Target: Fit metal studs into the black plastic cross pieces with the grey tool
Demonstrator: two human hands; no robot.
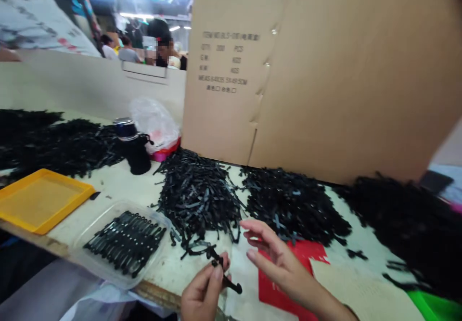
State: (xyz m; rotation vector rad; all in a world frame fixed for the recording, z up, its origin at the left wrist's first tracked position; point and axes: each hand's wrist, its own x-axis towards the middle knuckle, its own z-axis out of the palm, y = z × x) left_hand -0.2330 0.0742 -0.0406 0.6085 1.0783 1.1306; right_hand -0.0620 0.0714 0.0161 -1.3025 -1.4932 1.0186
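Observation:
My left hand [205, 289] pinches a small black plastic part [231, 284] with a hooked end, near the table's front edge. To its right, my right hand [279, 261] is raised with fingers apart and nothing between them. Beyond the hands lie a pile of thin black strips [200, 196] and a pile of black pieces [288, 203]. On the left, a clear plastic tray [77, 244] holds black parts [128, 241] laid in rows. Beneath my right hand and forearm are a red sheet [267, 282] and pale paper.
A large cardboard box [325, 80] stands behind the piles. At left are a yellow tray [46, 198], a black-wrapped cup [135, 150] and a plastic bag [155, 123]. More black pieces [415, 220] and a green container [433, 306] are at right. People sit in the background.

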